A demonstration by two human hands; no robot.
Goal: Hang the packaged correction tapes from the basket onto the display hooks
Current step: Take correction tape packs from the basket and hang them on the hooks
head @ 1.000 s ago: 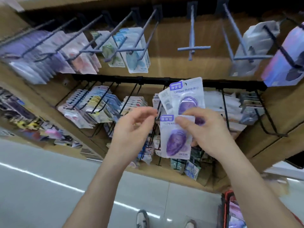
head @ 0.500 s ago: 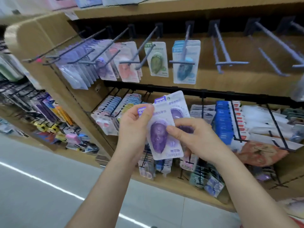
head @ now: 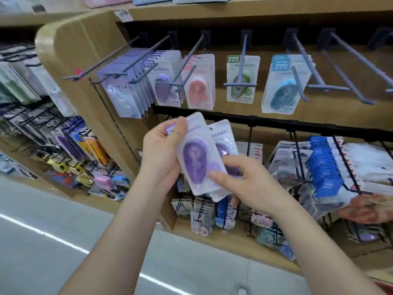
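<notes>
Purple packs fanned between my two hands, just below the upper row of display hooks (head: pixel 242 60).

My left hand (head: pixel 161 154) pinches the top corner of the front correction tape pack (head: pixel 195 160), thumb over the label. My right hand (head: pixel 244 184) curls round the lower ends of it and the second pack (head: pixel 223 133) behind. Both sit near me, under the hanging purple packs (head: pixel 164 86). The glossy plastic could slide as I peel one free, dropping the other to the floor. My thumb hides the hang hole, so I could miss the hook tip. The pink packs (head: pixel 200 86) hang just to the right, so I could pick the wrong hook.
</notes>
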